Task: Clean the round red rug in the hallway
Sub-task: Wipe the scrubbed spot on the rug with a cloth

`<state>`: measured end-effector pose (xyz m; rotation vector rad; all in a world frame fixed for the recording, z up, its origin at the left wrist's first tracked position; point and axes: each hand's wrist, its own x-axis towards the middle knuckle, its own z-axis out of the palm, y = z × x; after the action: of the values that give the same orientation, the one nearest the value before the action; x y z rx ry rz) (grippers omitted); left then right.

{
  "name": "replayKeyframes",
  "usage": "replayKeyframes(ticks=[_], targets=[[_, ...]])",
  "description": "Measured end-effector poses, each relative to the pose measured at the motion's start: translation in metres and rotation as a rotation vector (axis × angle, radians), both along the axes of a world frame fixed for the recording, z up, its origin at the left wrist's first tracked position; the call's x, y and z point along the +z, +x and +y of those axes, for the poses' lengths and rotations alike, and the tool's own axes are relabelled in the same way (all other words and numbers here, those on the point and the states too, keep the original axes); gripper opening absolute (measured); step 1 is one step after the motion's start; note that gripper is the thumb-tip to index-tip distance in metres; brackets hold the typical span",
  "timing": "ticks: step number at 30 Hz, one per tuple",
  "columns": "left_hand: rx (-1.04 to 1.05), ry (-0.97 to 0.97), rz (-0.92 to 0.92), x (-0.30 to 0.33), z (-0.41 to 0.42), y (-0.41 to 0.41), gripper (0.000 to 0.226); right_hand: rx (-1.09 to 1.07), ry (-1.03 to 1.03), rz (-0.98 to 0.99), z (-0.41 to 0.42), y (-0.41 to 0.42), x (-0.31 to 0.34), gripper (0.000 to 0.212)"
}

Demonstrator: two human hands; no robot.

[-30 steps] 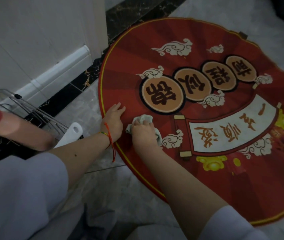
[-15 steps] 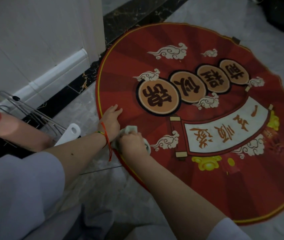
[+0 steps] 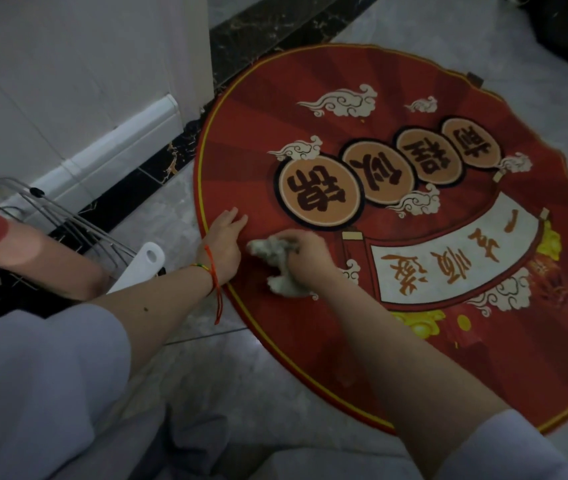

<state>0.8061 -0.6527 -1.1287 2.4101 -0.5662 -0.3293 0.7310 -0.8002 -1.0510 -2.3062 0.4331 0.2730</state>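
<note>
Head camera, looking down: the round red rug (image 3: pixel 396 237) lies flat on pale marble floor tiles (image 3: pixel 227 386), its left edge close to a white wall (image 3: pixel 68 81) with a white baseboard (image 3: pixel 119 147) and a strip of dark veined tile (image 3: pixel 158 168). The rug has a yellow border line, cream clouds, four orange discs with dark characters and a white scroll banner with orange characters.

The left hand (image 3: pixel 224 242) rests flat on the rug just inside its left edge, fingers straight and close together, pointing up the frame. A red string bracelet (image 3: pixel 211 268) circles that wrist, with a loose end hanging down.

The right hand (image 3: pixel 305 256) grips a crumpled grey-white cloth (image 3: pixel 275 268), fingers curled over it and pressing it onto the red surface just right of the left hand, below the largest orange disc. Part of the cloth bulges out to the left of the knuckles.

At the left edge of the frame stands a metal wire rack (image 3: pixel 50 213), with a white plastic handle (image 3: pixel 144 265) beside it. Light grey sleeves (image 3: pixel 33 375) fill the lower corners.
</note>
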Motion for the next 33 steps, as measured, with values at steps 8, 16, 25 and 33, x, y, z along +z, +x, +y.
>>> replayKeyframes(ticks=[8,16,25,33], targets=[[0.002,0.067,-0.163,-0.014,0.001,-0.007,0.056,0.244,-0.595,0.2,-0.011,0.007,-0.053,0.048],[0.008,0.216,-0.074,-0.003,0.011,-0.033,0.071,0.359,-0.594,0.395,-0.018,0.023,-0.03,0.078],[0.023,0.278,-0.01,-0.005,0.024,-0.045,0.145,0.382,-0.573,0.157,0.012,0.004,-0.043,0.04],[0.012,0.283,-0.022,-0.007,0.024,-0.042,0.144,0.35,-0.541,0.109,0.008,0.013,-0.034,0.045]])
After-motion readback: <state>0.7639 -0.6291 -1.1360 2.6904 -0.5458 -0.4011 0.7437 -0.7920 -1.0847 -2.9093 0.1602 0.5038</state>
